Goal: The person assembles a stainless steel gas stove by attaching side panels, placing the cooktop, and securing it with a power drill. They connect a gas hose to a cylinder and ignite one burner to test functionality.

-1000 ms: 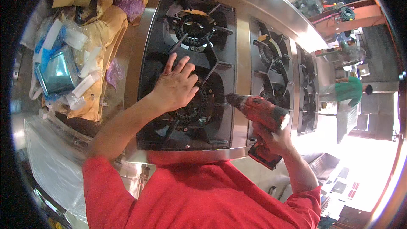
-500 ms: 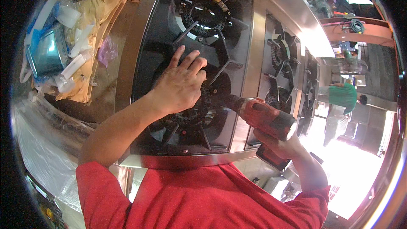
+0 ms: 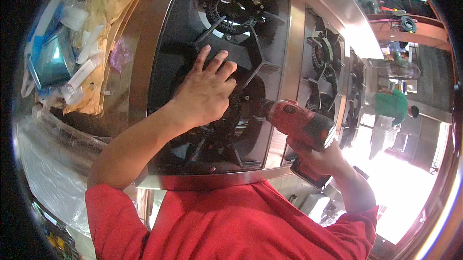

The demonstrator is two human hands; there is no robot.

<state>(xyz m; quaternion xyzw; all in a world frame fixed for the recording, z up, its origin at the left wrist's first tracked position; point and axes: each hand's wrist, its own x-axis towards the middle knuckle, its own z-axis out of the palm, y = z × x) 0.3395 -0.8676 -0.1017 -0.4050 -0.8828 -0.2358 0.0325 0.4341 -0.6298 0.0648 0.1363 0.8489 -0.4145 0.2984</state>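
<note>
My right hand grips a red and black cordless drill by its handle. The drill's nose points left over the right side of the near burner, where its tip is dark and hard to make out. My left hand lies over the black stove grate, fingers spread and reaching forward; whether it presses on the metal I cannot tell. Much of the near burner is hidden beneath this hand. Beyond my fingertips is the far burner ring, with a small screw head on its near side.
More black burners run along the steel counter to the right. Brown wrapping with plastic and a dark glossy panel lies at the left, near a purple bag. A person in a green shirt stands far right.
The drill has shifted slightly left and up, still in my right hand. My left hand keeps nearly the same pose, its fingers a little more spread.
</note>
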